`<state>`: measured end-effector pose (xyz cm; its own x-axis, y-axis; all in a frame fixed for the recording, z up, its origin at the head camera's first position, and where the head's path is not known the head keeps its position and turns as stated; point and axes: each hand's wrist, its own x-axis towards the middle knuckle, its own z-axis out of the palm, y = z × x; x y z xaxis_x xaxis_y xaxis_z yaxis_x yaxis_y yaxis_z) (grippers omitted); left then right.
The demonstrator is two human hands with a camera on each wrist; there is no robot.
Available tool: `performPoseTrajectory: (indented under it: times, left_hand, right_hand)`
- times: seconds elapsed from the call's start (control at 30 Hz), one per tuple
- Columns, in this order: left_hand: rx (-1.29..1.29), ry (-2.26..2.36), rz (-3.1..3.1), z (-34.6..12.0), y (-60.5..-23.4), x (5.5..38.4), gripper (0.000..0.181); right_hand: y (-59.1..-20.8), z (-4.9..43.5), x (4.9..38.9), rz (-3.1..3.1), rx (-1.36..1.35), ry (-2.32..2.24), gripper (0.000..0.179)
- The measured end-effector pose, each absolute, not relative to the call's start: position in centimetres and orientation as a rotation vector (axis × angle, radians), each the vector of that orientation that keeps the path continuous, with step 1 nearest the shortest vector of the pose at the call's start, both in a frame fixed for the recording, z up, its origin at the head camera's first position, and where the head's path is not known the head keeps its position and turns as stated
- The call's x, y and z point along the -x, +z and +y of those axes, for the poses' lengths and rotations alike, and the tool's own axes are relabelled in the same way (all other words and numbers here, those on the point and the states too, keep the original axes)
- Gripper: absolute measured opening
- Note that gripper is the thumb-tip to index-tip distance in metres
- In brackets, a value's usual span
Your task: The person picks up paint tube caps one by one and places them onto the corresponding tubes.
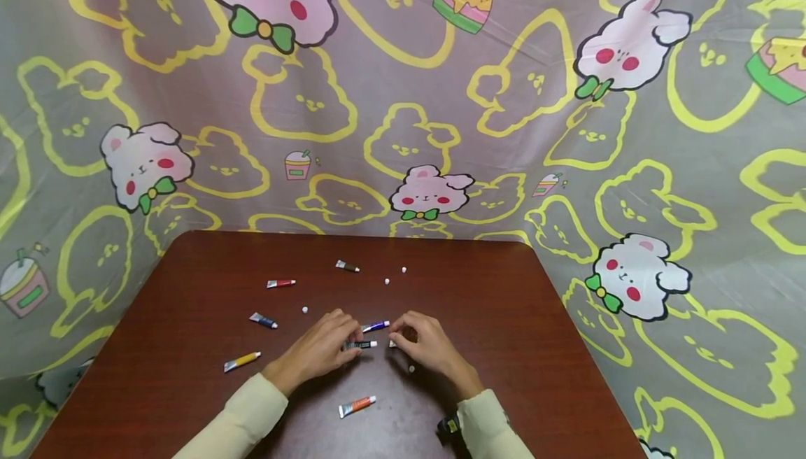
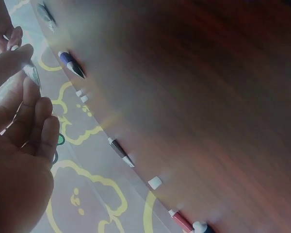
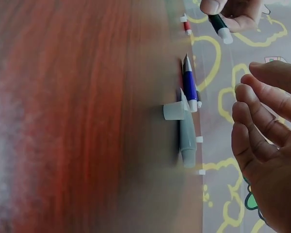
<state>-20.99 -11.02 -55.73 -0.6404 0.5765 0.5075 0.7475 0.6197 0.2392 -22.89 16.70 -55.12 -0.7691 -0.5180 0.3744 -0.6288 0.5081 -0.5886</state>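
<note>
My left hand (image 1: 317, 348) pinches a small dark paint tube (image 1: 365, 344) between thumb and fingers. Its white end (image 3: 225, 36) points toward my right hand (image 1: 431, 347). Loosely bent, the fingers of that right hand have a gap between them and the thumb, with nothing held there in the right wrist view. On the tabletop by the right hand lies a whitish-grey tube (image 3: 187, 136), mostly hidden by the hand in the head view. A loose white cap (image 1: 412, 369) is just below it. Between and beyond the hands lies a violet-blue tube (image 1: 376, 327).
On the brown table (image 1: 504, 319) lie a red tube (image 1: 280, 283), a dark olive tube (image 1: 348, 266), a dark blue tube (image 1: 263, 320), a yellow tube (image 1: 242, 362) and an orange tube (image 1: 357, 406). More white caps (image 1: 387, 281) are scattered behind the hands. Patterned cloth (image 1: 327, 109) hangs behind.
</note>
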Motion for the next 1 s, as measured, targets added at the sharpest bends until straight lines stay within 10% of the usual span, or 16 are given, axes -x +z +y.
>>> performPoseTrajectory:
  times: [1.0]
  left_hand:
    - [1.144,-0.650,-2.705,-13.0,-55.9,19.9,0.024]
  right_hand:
    - [-56.1,18.4,20.7,-2.664,-0.930,1.110,0.008]
